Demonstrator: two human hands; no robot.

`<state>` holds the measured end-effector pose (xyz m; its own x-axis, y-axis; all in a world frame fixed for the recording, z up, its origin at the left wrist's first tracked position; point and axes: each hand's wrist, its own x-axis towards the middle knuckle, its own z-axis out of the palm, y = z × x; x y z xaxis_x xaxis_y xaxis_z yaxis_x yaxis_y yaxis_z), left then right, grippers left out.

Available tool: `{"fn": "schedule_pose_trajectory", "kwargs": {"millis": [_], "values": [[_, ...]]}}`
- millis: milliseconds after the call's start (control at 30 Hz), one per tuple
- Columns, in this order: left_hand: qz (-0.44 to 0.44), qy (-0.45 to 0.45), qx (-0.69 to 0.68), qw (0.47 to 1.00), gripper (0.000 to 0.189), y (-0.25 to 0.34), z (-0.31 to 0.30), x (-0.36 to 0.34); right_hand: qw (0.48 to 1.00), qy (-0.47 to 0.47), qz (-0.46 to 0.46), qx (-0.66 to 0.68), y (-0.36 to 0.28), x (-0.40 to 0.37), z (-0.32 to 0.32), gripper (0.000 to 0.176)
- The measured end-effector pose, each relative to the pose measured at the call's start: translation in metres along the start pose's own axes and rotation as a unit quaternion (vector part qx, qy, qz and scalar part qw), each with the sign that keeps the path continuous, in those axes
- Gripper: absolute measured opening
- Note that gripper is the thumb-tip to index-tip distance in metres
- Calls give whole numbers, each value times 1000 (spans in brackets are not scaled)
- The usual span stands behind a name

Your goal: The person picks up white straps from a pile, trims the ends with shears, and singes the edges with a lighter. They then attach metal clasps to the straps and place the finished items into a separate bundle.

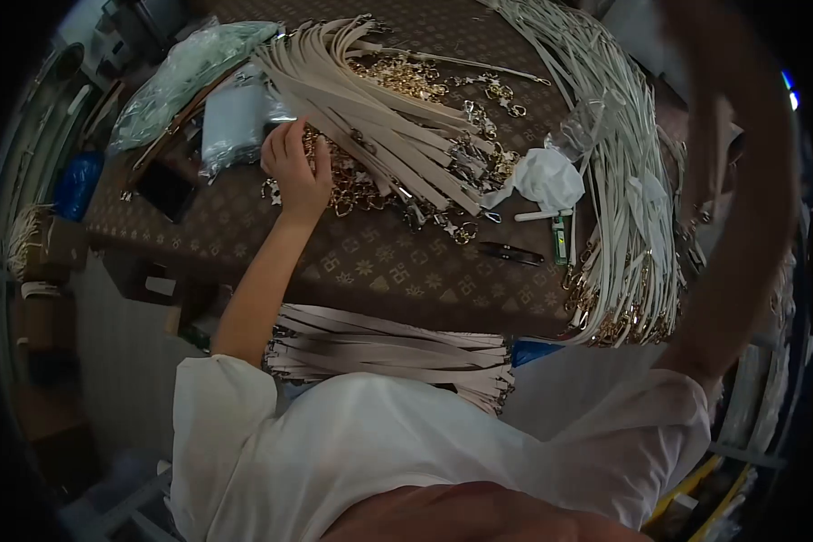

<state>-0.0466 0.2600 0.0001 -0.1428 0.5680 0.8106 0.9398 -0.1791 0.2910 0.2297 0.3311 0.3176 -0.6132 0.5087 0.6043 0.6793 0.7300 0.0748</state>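
Note:
My left hand [298, 176] rests at the left end of a pile of gold metal clasps [348, 194], thumb apart from the fingers. It seems to hold nothing. Just above and beside it lies a thick bundle of beige flat straps [370, 104], fanned over the table with metal hooks at their ends. A clear plastic packet [233, 126] is close to the hand's left. My right arm [750, 226], dark and blurred, is raised close to the camera at the right. Its hand is beyond the upper edge of the view.
A patterned brown cloth [379, 271] covers the table. Long pale cords [628, 135] with gold clasps hang over its right edge. Crumpled white tissue [549, 179], a green lighter [560, 239], thread snips [510, 253] and a black phone [164, 190] lie about. More straps [388, 348] rest below the edge.

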Motion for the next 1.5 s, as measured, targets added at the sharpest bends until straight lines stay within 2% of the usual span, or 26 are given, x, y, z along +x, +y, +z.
{"fn": "schedule_pose_trajectory", "kwargs": {"millis": [67,100,167,233,300,367,500,533,600,633,667,733,767,833,933,967,1000,1033,1067,1100,1167,1233,1300,1367,1433,1500], "values": [[-91,-35,26,995,42,-15,7,-5,999,-17,-18,23,-32,10,60,18],[-92,-33,27,995,42,-23,11,-6,999,-32,-20,29,-40,14,93,17],[-267,-129,-62,953,45,-35,17,-6,998,-60,-18,27,-64,4,174,15],[-273,-121,-76,951,48,-32,13,-3,996,-84,-4,8,-93,-25,241,14],[-265,-88,-101,955,50,-32,14,-2,993,-115,26,-8,-122,-50,257,29],[-253,-73,-115,958,49,-33,14,-1,998,-58,21,11,-124,-63,270,29],[-231,-62,-110,965,49,-21,9,3,996,22,51,68,-116,-81,256,29],[-187,-47,-115,974,49,-20,7,4,995,68,57,46,-116,-84,254,23],[-115,-1,-114,987,45,-22,12,5,990,48,85,100,-104,-88,257,18],[-121,-4,-115,986,45,-23,13,5,981,34,114,151,-99,-88,257,14],[-90,17,-121,988,42,-25,13,4,957,-32,181,226,-91,-86,253,15],[-64,32,-124,990,39,-25,9,6,946,-10,185,267,-76,-81,243,16],[-47,51,-133,989,35,-25,5,7,927,-2,234,292,-71,-77,236,16],[-36,62,-138,988,30,-18,-9,5,923,86,247,281,-67,-71,216,22],[-23,82,-164,983,25,13,-42,10,818,24,322,476,-114,-74,149,24],[-104,-2,-330,938,24,36,-62,7,793,20,296,532,-128,-82,144,23],[-186,-87,-481,852,23,58,-79,-1,764,1,308,567,-144,-93,143,21],[-209,-130,-545,801,24,76,-91,-14,731,-18,322,602,-157,-105,144,19],[-232,-170,-604,743,26,91,-103,-25,750,-32,319,579,-164,-118,148,17],[-240,-178,-604,739,26,99,-117,-31,745,-35,329,579,-171,-128,148,17],[-374,-371,-617,584,25,106,-141,-39,607,21,402,686,-183,-145,146,15],[-408,-388,-600,569,24,103,-153,-54,587,25,421,691,-187,-165,155,16],[-442,-407,-579,552,23,102,-162,-63,520,51,463,716,-199,-187,162,20],[-490,-400,-592,499,21,101,-168,-66,516,-30,474,713,-217,-209,162,20],[-500,-405,-589,490,20,98,-168,-73,474,-157,432,751,-224,-228,153,17],[-507,-410,-590,477,20,98,-169,-79,493,-148,424,745,-229,-239,153,17]]}}
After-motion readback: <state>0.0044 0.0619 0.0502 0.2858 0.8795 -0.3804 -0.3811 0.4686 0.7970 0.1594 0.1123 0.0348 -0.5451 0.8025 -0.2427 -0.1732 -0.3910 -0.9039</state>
